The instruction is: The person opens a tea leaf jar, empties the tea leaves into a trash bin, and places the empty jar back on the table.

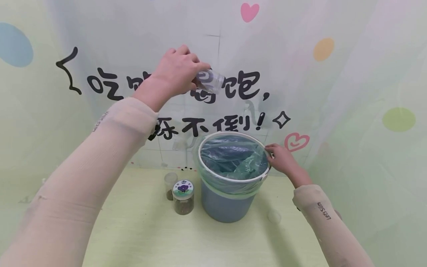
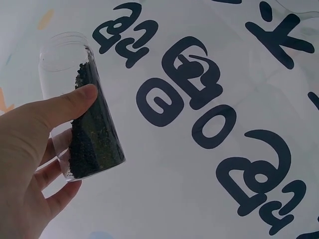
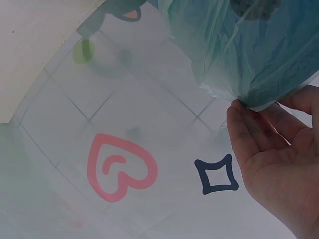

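My left hand [image 1: 176, 72] is raised above and to the left of the bin, gripping a clear jar [image 1: 211, 81]. The jar is tilted, its uncovered mouth toward the right. In the left wrist view, dark loose flakes [image 2: 94, 134] lie along one side of the jar, and the thumb presses across it. A blue trash bin [image 1: 227, 207] stands on the table, lined with a green translucent bag [image 1: 251, 163] folded over its white rim. My right hand [image 1: 283, 159] pinches the bin's lined rim at the right, thumb and fingertips around its edge.
Left of the bin stand a jar [image 1: 184, 205] with a flower-printed lid and a smaller clear jar [image 1: 171, 178] with dark contents. A clear round lid [image 1: 274, 216] lies to the bin's right. A printed backdrop [image 1: 350, 74] rises behind the table.
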The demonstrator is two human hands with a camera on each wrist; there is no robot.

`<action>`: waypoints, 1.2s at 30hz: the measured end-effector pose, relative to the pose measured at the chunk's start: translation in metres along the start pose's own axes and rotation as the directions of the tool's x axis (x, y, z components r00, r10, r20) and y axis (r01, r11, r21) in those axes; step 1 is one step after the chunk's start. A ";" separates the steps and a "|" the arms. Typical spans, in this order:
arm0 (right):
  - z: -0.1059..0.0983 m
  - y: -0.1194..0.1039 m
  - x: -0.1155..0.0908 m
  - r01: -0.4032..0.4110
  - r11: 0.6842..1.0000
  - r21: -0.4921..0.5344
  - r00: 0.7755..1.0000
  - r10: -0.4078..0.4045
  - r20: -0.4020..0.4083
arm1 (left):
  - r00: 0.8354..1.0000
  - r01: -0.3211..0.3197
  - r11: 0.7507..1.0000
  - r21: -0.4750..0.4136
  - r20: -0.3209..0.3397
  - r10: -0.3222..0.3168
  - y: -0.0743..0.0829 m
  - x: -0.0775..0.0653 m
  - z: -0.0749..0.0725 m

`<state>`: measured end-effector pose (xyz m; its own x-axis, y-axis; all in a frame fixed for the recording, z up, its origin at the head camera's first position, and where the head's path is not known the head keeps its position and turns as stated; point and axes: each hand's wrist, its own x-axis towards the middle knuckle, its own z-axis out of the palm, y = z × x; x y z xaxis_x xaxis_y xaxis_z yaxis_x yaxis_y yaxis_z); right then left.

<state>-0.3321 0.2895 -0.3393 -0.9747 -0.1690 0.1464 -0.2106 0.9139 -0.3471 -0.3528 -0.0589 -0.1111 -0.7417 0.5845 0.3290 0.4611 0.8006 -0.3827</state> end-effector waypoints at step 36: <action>0.000 -0.007 0.002 -0.005 1.000 -0.017 1.000 0.006 0.012 | 1.000 -0.027 0.998 0.060 0.009 0.027 -0.001 0.002 -0.003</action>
<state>-0.3329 0.2826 -0.3364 -0.9767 -0.1683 0.1331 -0.2039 0.9211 -0.3316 -0.3535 -0.0580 -0.1073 -0.7332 0.6046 0.3112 0.4509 0.7749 -0.4430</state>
